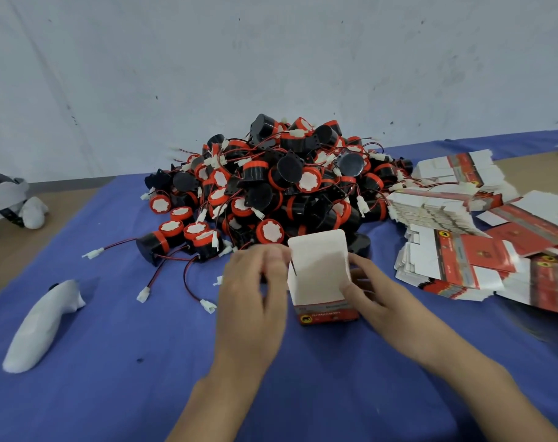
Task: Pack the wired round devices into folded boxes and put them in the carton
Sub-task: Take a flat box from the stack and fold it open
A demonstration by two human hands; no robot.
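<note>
A small folded box [319,275], white inside and red outside, stands on the blue cloth [112,362] with its top flap raised. My left hand [255,291] is at the box's left side, fingers curled near the open top. My right hand [370,288] holds the box's right side. Behind the box rises a big heap of black and red round devices [271,186] with red-black wires and white plugs. What my left fingers hold, if anything, is hidden.
Stacks of flat unfolded boxes [456,237] lie to the right. A white wrapped object [41,323] lies at the left on the cloth. Another white and grey object [6,199] sits at the far left edge. A pale wall stands behind.
</note>
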